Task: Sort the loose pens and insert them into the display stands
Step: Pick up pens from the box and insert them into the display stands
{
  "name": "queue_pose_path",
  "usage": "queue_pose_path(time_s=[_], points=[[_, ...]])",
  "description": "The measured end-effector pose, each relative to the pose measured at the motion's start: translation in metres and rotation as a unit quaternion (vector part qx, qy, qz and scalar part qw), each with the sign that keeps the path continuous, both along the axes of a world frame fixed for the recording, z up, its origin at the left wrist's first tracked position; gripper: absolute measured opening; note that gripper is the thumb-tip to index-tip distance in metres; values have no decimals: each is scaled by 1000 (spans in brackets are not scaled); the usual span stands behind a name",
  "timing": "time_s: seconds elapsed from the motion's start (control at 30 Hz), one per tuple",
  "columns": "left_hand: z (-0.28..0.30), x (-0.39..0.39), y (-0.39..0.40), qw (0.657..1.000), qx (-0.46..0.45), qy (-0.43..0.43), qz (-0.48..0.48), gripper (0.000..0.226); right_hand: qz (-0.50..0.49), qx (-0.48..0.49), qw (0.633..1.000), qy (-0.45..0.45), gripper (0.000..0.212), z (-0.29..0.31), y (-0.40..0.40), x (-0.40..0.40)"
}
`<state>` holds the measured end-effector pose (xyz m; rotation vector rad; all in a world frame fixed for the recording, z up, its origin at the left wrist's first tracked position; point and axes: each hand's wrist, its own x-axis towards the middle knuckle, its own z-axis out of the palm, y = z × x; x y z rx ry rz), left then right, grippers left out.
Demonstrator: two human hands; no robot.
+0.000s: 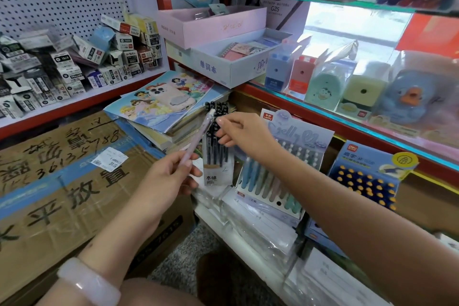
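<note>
My left hand (171, 176) pinches the lower end of a pale pink pen (198, 135) that slants up and to the right, its white tip near my right hand. My right hand (238, 131) reaches over a stand of black pens (216, 149), its fingers loosely curled and touching the pen caps; whether it grips one I cannot tell. Right of that stands a pastel pen stand (269, 187) holding blue, pink and green pens, with one hole showing near its front. Further right is a blue stand (367, 181) of dark pens with orange tops.
A taped cardboard box (64, 181) fills the left. A stack of princess books (169, 104) with a pink phone (169, 98) on it lies behind the black pens. Sharpeners and a blue duck (407, 99) sit on the glass shelf (347, 126). Refill boxes (74, 64) crowd the pegboard shelf.
</note>
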<state>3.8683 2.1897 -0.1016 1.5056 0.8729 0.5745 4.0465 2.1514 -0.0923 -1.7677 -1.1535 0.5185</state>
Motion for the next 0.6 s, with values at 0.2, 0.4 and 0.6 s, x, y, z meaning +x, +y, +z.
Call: queue_pose_path(time_s=[0.2, 0.4, 0.6], points=[[3, 24, -28, 998, 19, -26, -47, 19, 26, 19, 983, 181, 25, 35, -38, 5], [-8, 41, -47, 988, 122, 13, -90, 16, -16, -3, 984, 178, 17, 41, -74, 18], [-31, 39, -34, 943, 266, 167, -107, 36, -135, -24, 990, -15, 8, 10, -114, 44]])
